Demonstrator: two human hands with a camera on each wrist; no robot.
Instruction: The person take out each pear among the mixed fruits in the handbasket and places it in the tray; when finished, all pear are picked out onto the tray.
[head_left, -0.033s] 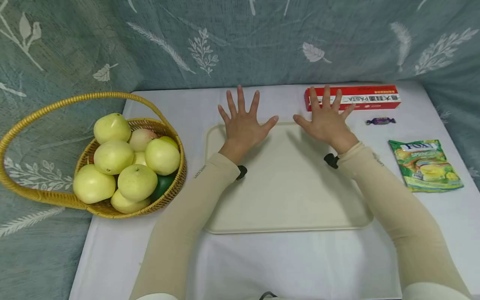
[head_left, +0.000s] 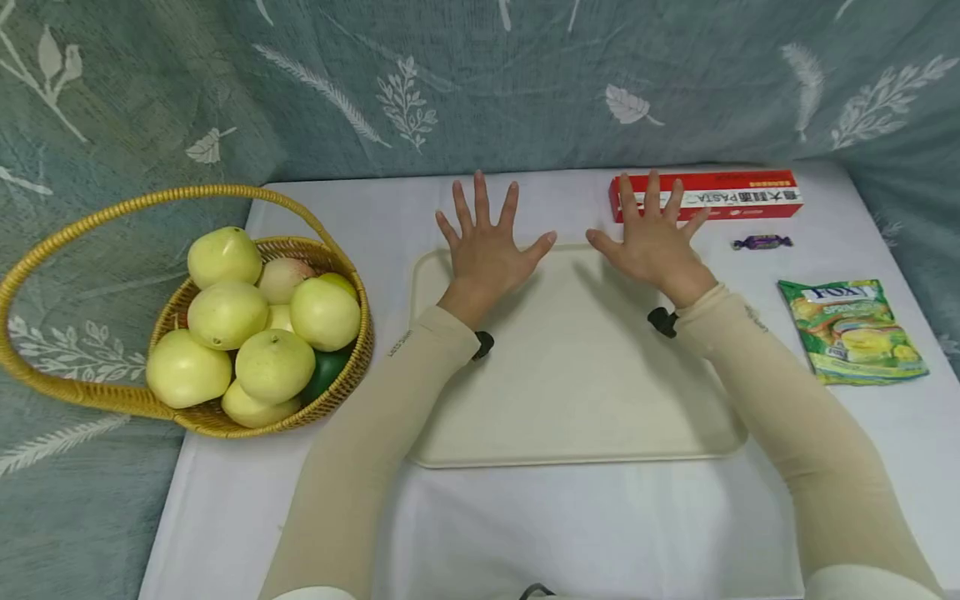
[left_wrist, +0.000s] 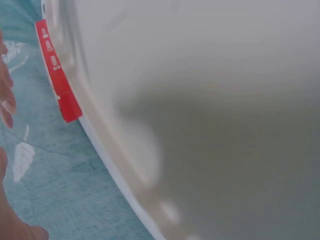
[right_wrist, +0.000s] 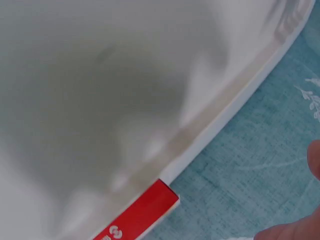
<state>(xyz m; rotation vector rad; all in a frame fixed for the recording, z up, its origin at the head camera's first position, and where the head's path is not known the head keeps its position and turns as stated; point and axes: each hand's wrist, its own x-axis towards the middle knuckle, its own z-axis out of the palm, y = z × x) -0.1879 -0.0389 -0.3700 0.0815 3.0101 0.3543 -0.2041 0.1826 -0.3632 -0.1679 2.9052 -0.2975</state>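
Tray [head_left: 585, 375]: pale, rectangular with rounded corners, lying flat near the middle of the white table [head_left: 600, 529], in front of you. Your left hand [head_left: 487, 242] is over its far left part, back upward, fingers spread wide, thumb pointing toward the other hand. Your right hand [head_left: 651, 240] mirrors it on the far right side, also spread, the two thumbs apart. Shadows fall on the tray below both. In the head view your right fingertips overlap the red box [head_left: 738, 197]; you cannot tell whether they touch it. The box lies beyond the tray's far right corner, "PASTA" legible on its white band beside Chinese characters. Just nearer you: a purple candy [head_left: 762, 242] in a twisted wrapper, writing too small to read. Nearer again, a green and yellow packet [head_left: 853, 333] marked "FOX", lines below only partly legible. On your left: a wicker basket [head_left: 366, 333] heaped with pale green fruit [head_left: 275, 367]. Your beige sleeves [head_left: 375, 442] carry small dark lettering near the wrists, unreadable. Behind the table: blue-green cloth [head_left: 525, 100] printed with white leaves
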